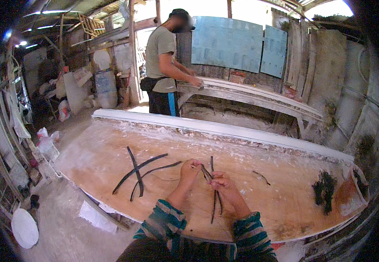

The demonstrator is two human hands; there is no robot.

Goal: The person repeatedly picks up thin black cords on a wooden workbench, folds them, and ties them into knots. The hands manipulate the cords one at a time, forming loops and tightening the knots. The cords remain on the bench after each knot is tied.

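Note:
In front of me, both hands are closed on a thin black strip (pixel 206 172), pinched between the fingertips over the wooden tabletop (pixel 268 214). My left hand (pixel 190 169) grips its upper end, and my right hand (pixel 222 182) holds it a little lower. Below and above my right hand run dark strips (pixel 213 209); I cannot tell which of these belong to the held piece. Left of my hands, two black strips (pixel 140 172) lie crossed, and a thinner curved one (pixel 159 169) lies beside them. A short thin black piece (pixel 262 177) rests to the right.
A tangled black bundle (pixel 324 192) lies at the table's right end, beside a tipped whitish-orange bucket (pixel 351 192). A long white moulding (pixel 215 129) edges the table's far side. Beyond it, a person (pixel 162 61) works at another bench (pixel 250 94). A white round lid (pixel 24 228) is at lower left.

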